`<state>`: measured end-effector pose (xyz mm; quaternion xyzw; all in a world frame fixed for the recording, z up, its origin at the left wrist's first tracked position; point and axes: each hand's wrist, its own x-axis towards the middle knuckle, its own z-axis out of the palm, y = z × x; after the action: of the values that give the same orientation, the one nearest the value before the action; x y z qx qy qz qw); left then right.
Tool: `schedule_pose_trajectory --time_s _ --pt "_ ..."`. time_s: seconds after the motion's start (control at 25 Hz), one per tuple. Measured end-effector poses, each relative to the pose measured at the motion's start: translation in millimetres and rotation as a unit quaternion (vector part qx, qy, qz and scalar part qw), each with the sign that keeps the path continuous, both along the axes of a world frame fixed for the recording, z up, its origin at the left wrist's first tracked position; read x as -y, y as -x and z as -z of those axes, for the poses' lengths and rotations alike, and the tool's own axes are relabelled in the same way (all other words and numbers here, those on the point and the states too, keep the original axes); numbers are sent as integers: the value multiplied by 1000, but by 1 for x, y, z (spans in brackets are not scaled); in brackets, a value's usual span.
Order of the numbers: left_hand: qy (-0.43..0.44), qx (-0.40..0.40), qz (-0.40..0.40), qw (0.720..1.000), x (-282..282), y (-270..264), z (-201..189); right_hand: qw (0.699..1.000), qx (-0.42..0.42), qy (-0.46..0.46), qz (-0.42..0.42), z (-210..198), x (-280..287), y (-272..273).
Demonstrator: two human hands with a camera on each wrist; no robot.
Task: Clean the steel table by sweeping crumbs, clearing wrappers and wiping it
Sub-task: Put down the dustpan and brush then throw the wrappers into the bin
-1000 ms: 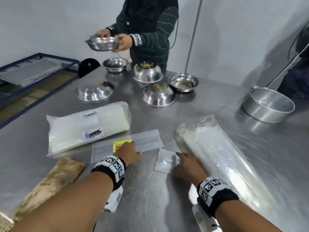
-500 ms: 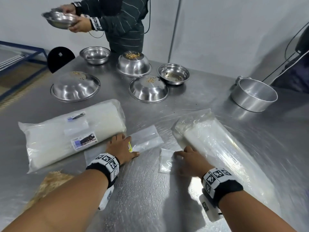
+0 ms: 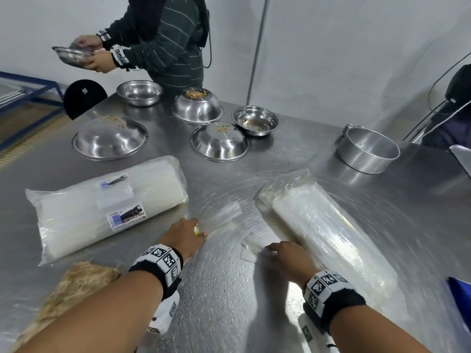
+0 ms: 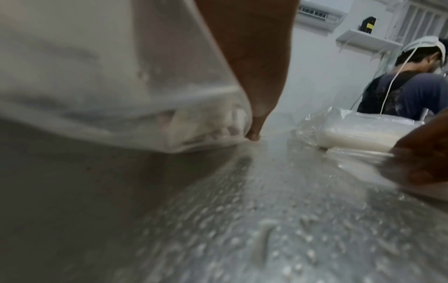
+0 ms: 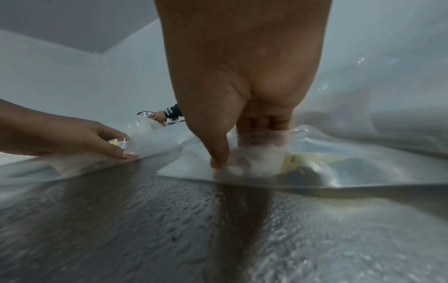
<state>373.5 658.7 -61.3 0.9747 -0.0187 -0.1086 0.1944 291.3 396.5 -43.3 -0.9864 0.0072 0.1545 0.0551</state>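
Observation:
On the wet steel table (image 3: 229,289) my left hand (image 3: 197,231) grips one end of a long clear wrapper (image 3: 221,212) with a yellow label; the wrapper bunches up and lifts off the steel. In the left wrist view the wrapper (image 4: 121,86) hangs under the palm beside the thumb (image 4: 253,134). My right hand (image 3: 272,250) pinches a small clear wrapper (image 3: 251,248) next to the right bagged roll. In the right wrist view the thumb (image 5: 219,160) presses onto that small wrapper (image 5: 257,162) with the fingers behind the plastic.
Two large bagged white rolls lie on the table, one left (image 3: 107,207) and one right (image 3: 323,225). Several steel bowls (image 3: 219,141) with crumbs and a pot (image 3: 367,151) stand farther back. A brown fibrous pad (image 3: 76,284) lies near left. A person (image 3: 175,39) holds a bowl at the far side.
My left hand has closed on the long wrapper, which lay flat before and now bunches and rises. My right hand has drawn the small wrapper slightly nearer. The other person has shifted left.

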Motion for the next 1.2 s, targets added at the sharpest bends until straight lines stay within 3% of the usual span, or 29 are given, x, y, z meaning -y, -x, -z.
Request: schedule_pose_trajectory --time_s 0.28,0.44,0.64,0.96,1.2 --pt "174 13 -8 985 21 3 -38 982 90 -127 110 -49 12 11" --pt "251 61 5 966 60 17 -74 939 186 -237 166 -85 21 24" --pt "334 98 16 937 114 48 -108 878 298 -285 244 -114 51 62" --pt "396 68 111 909 268 168 -136 814 374 -264 358 -145 175 224" --pt "413 30 219 884 404 290 -151 745 425 -242 453 -150 280 364"
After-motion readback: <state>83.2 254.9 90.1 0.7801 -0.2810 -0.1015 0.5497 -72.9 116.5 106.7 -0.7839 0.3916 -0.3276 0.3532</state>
